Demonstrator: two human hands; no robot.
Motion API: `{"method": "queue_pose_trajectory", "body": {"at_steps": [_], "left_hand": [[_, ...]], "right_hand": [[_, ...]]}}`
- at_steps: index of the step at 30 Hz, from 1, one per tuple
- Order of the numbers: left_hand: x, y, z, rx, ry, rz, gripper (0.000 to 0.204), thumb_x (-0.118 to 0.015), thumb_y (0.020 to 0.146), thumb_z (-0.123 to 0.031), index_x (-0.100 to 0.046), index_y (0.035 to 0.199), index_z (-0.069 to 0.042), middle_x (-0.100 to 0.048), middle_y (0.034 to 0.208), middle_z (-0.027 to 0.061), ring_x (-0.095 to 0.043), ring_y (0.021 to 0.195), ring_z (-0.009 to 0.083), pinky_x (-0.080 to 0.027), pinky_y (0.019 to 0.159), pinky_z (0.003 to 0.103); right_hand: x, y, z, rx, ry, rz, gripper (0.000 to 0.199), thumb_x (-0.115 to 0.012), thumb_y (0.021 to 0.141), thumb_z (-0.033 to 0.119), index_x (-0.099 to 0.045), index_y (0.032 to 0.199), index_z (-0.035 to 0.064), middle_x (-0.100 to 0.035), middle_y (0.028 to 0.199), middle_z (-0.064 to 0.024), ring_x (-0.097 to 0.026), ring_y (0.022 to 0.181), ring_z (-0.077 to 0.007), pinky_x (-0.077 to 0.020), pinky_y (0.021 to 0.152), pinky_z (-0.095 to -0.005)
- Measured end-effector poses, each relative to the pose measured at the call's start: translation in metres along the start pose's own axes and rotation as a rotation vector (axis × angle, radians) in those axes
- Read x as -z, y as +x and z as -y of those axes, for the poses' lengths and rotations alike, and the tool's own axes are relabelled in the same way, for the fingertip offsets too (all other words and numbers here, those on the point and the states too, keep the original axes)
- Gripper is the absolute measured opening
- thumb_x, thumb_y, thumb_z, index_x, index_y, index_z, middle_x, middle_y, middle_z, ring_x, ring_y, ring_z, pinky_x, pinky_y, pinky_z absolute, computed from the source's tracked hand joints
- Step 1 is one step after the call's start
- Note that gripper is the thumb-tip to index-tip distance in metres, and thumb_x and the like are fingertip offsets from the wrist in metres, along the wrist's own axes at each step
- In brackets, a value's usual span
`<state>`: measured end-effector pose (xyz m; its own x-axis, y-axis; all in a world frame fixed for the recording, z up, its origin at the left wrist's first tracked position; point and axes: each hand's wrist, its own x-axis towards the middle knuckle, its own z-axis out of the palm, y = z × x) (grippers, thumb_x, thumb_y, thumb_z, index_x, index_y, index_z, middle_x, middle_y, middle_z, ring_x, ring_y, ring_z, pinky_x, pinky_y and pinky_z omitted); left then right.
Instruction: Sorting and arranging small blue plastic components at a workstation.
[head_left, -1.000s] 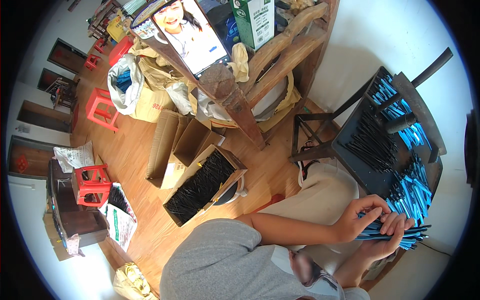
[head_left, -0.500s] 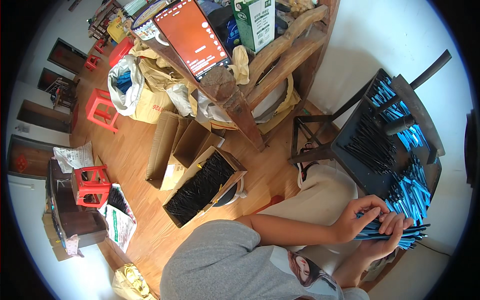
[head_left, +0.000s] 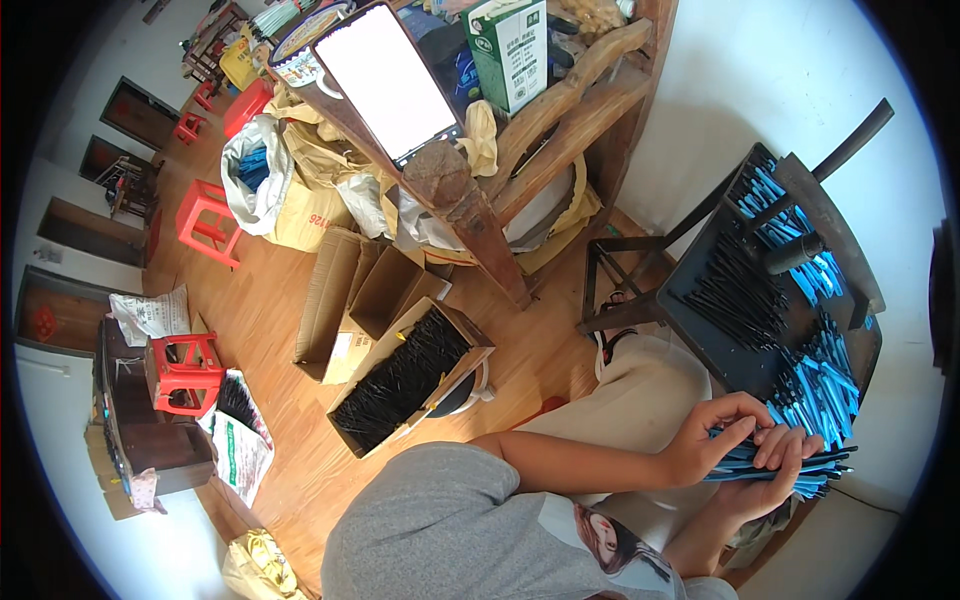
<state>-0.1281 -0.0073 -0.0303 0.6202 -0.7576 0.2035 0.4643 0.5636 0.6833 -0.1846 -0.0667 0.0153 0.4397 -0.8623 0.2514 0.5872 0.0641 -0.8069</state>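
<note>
Both hands are closed around a bundle of thin blue-and-black sticks [head_left: 735, 462] at the lower right. My left hand [head_left: 712, 432] grips it from the near-left side, thumb and fingers bent over the top. From below, my right hand [head_left: 770, 485] wraps the same bundle, its fingertips meeting those of the left. Black ends of the sticks poke out to the right of the fingers. Just beyond the hands, a dark tray-like surface [head_left: 735, 365] bears a pile of blue sticks [head_left: 815, 390], more blue sticks [head_left: 800, 230] and a heap of black sticks [head_left: 735, 285].
A dark curved bar [head_left: 840, 230] with a stub rises over the tray. A cardboard box of black sticks [head_left: 400, 385] stands on the wood floor beside an open carton [head_left: 330, 300]. A phone [head_left: 385, 85] leans on a wooden bench [head_left: 470, 215]. Red stools [head_left: 208, 220] stand farther left.
The phone screen has turned from orange to white. My hands keep nearly the same hold on the bundle, and the view has shifted very slightly.
</note>
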Motion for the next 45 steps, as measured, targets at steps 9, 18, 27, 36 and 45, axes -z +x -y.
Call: {"method": "queue_pose_trajectory", "body": {"at_steps": [9,18,27,36,45], "left_hand": [[0.0,0.0,0.001,-0.004,0.004,-0.006,0.023,-0.044,0.095,-0.017,-0.057,0.1,0.002,-0.058,0.1,0.0094,-0.054,0.093,0.0139,-0.041,0.085,0.028],[-0.001,0.002,-0.001,0.02,0.023,-0.003,0.022,-0.044,0.095,-0.015,-0.058,0.101,0.002,-0.057,0.102,0.0097,-0.054,0.096,0.0149,-0.04,0.088,0.028],[-0.002,0.005,-0.027,0.091,0.051,0.096,0.023,-0.044,0.095,-0.014,-0.057,0.106,0.002,-0.053,0.106,0.0076,-0.052,0.091,0.0121,-0.042,0.083,0.027],[-0.074,0.013,-0.108,-1.0,0.603,-0.176,0.028,-0.053,0.083,-0.021,-0.061,0.107,-0.008,-0.055,0.112,0.011,-0.055,0.093,0.0233,-0.046,0.078,0.034],[-0.168,0.013,-0.123,-1.589,-0.14,0.025,0.025,-0.05,0.092,-0.019,-0.063,0.114,-0.022,-0.046,0.134,-0.0054,-0.034,0.128,0.0073,-0.037,0.1,0.028]], "right_hand": [[0.002,0.001,-0.001,-0.003,0.004,-0.002,0.015,-0.047,0.087,0.004,-0.034,0.085,0.0108,-0.034,0.059,0.0001,-0.034,0.05,-0.0073,-0.0371,0.061,-0.0244],[-0.005,0.004,0.004,-0.068,0.011,-0.058,0.016,-0.046,0.088,0.003,-0.035,0.082,0.0113,-0.03,0.059,0.0017,-0.032,0.051,-0.0069,-0.0369,0.06,-0.0251],[0.0,-0.002,0.02,-0.202,0.226,-0.04,0.014,-0.047,0.089,0.003,-0.036,0.086,0.0118,-0.033,0.06,0.0013,-0.036,0.05,-0.0077,-0.0417,0.06,-0.0262],[0.004,-0.016,0.032,-0.456,0.258,0.146,0.019,-0.049,0.085,0.001,-0.033,0.086,0.011,-0.037,0.058,-0.0011,-0.041,0.047,-0.0121,-0.0428,0.058,-0.0288],[0.019,-0.016,0.01,-0.562,0.221,0.189,0.023,-0.055,0.083,0.003,-0.034,0.086,0.0099,-0.039,0.06,-0.0029,-0.043,0.049,-0.014,-0.0436,0.059,-0.0304]]}}
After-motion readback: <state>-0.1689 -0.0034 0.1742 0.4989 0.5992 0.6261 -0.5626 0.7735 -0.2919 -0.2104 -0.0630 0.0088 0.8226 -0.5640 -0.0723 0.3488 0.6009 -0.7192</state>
